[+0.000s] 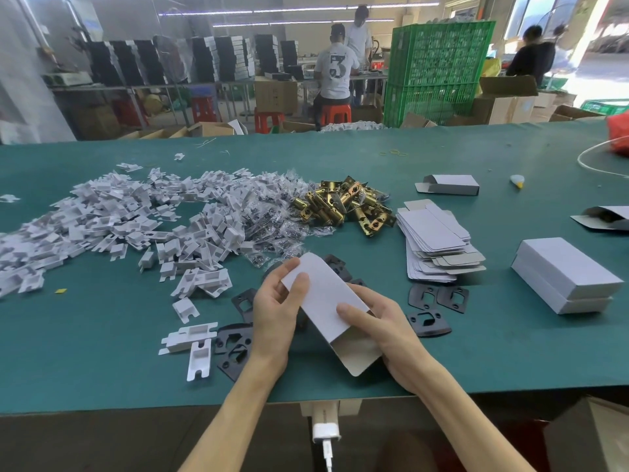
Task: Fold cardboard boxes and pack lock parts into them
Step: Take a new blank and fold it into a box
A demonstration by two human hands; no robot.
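Head camera. EDITOR: What fills the lower centre?
PHOTOGRAPHER: A worker at the green table [476, 352] squares up a white carton [326, 301] over scattered black plates [439, 296]. Its open mouth and flap face the bottom edge.
EDITOR: Best practice?
PHOTOGRAPHER: Probably press the creases square, close the far end firmly and keep the mouth open for parts.
EDITOR: Hands?
PHOTOGRAPHER: Left hand [275, 311] clasps the far end, thumb on top. Right hand [384, 328] grips the near side, thumb flat across the panel, fingers beneath. Both forearms reach in from the bottom edge.
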